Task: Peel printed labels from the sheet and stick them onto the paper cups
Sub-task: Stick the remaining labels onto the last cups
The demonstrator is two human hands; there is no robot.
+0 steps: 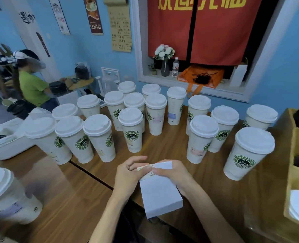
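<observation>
Head view shows 2 hands close together over a brown wooden table point(171, 142). Left hand point(129, 174) has its fingers curled and pinches the edge of a small label point(145, 168). Right hand point(171, 172) grips a white label sheet point(160, 195) with curled fingers, and the top of the sheet folds back over them. Many tall paper cups point(131, 130) with white lids stand on the table beyond the hands. Some cups have small labels stuck on. A wooden box point(292, 165) sits at the right.
</observation>
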